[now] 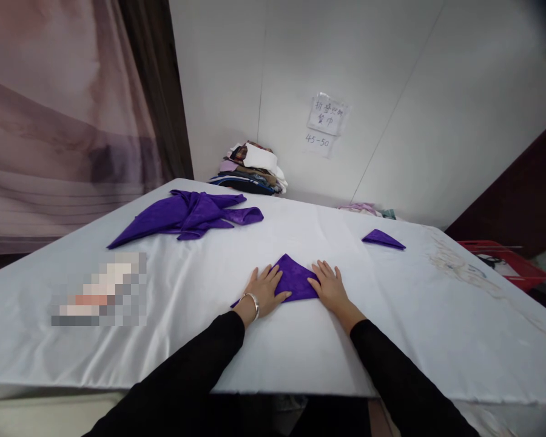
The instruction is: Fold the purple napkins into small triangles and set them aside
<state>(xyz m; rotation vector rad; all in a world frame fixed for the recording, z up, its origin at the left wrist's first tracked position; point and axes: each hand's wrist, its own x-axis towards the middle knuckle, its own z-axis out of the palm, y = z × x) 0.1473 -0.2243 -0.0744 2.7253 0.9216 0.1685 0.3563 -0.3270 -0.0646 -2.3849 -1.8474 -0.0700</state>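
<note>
A purple cloth napkin [295,280] lies folded into a triangle on the white tablecloth, its point away from me. My left hand [264,292] presses flat on its left part, fingers spread, a bracelet round the wrist. On the right corner rests my right hand [331,286], also flat with fingers apart. Both palms cover parts of the fabric, and a purple tip pokes out left of my left wrist. Farther right sits a small folded purple napkin [384,239]. A loose heap of purple napkins [186,213] is at the back left.
Behind the table [300,358], a pile of folded clothes [250,169] stands against the wall. Handwritten paper signs [326,115] hang there. A blurred-out item [99,290] lies on the left of the cloth. At the far right is a red basket [505,264]; a curtain [68,121] hangs left.
</note>
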